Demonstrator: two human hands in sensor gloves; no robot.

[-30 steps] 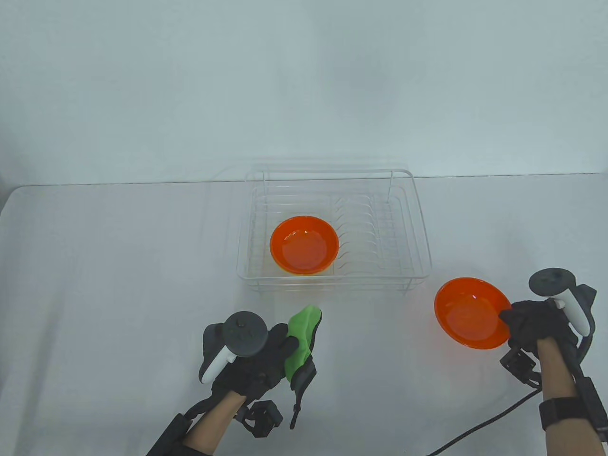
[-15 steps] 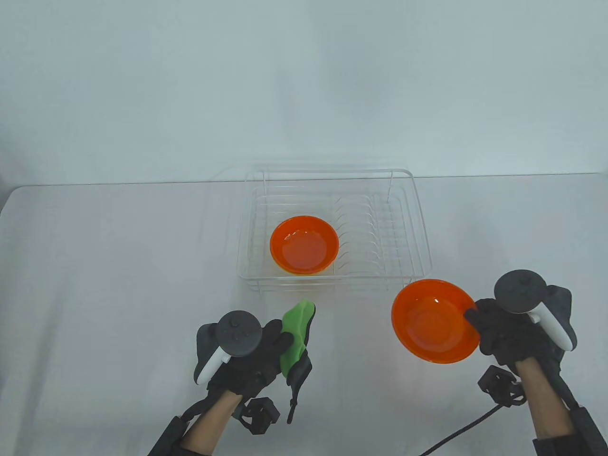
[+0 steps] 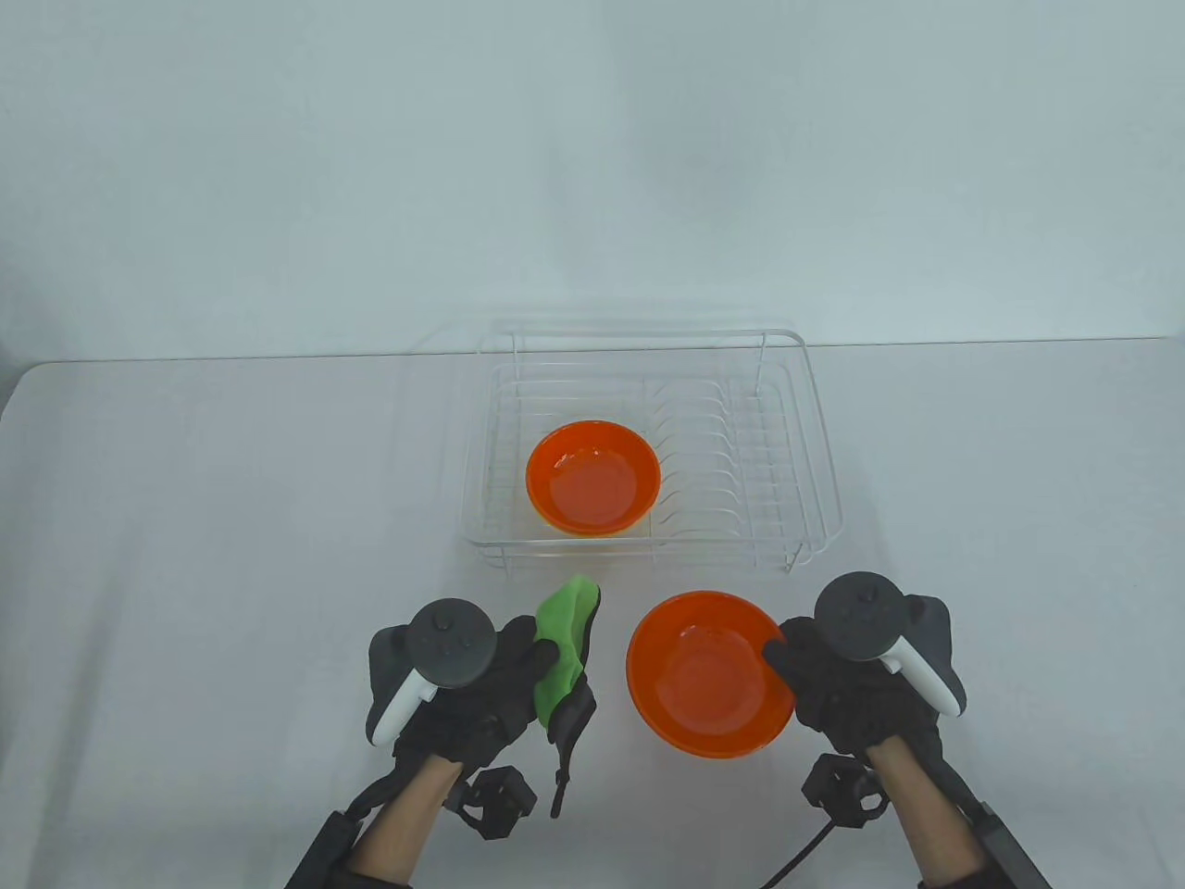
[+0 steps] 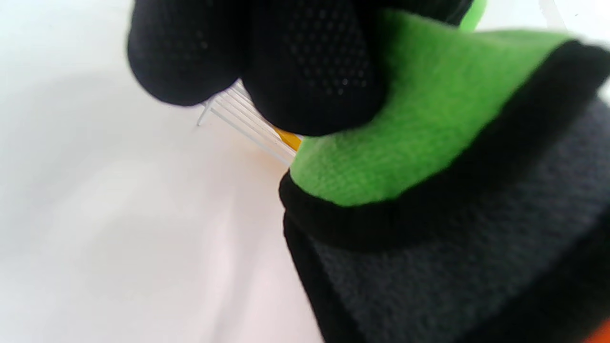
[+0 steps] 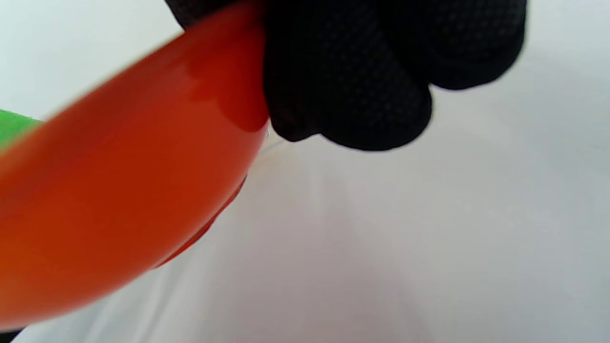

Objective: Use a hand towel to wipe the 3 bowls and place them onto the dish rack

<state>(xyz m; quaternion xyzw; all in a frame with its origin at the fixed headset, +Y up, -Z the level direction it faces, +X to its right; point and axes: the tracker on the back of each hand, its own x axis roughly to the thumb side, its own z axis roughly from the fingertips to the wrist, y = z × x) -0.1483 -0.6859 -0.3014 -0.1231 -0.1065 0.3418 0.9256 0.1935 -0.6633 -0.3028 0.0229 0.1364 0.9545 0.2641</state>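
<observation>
Well, just in front of the dish rack the right hand pinches an orange bowl by its right rim, mouth upward. Beside it, the left hand is curled round a green-and-black hand towel, its length pointing toward the rack. More orange bowls sit stacked inside the rack's left half.

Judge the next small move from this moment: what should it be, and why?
Probably bring the towel into the held bowl and start wiping. The right hand grips that bowl by its rim, off the table, beside the left hand, which holds the towel bunched. The towel is not yet touching it. The dish rack already holds stacked bowls.
</observation>
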